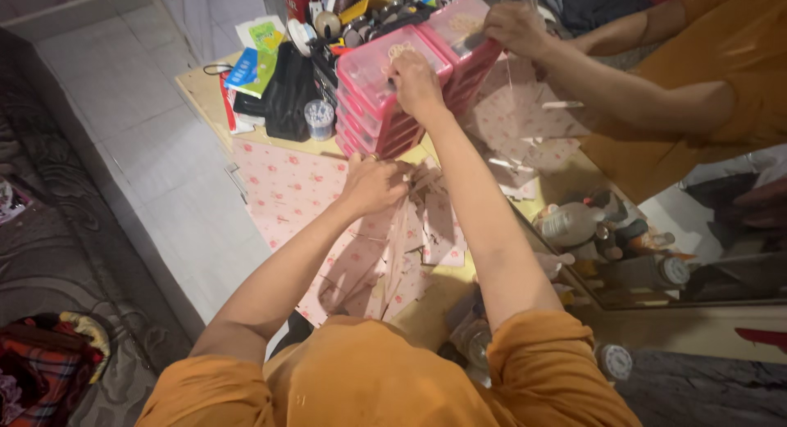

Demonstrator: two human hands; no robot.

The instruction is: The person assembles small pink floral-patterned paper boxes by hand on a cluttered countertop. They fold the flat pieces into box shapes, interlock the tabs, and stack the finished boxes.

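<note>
A cluttered tabletop is seen beside a mirror. The pink drawer box is gripped on top by the right hand. Just below the box, pink paper scraps are pinched by the left hand.

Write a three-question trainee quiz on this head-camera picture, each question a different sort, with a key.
1. True or false: the right hand rests on top of the pink drawer box.
2. What does the left hand touch? A) a black pouch B) torn pieces of pink floral paper C) a bottle
3. Fill in: the small clear jar stands beside the black ____.

Key
1. True; the hand lies on the box's upper edge.
2. B; the hand is on the torn pink floral paper lying on the tabletop.
3. pouch; the black pouch stands just left of the jar.
</note>
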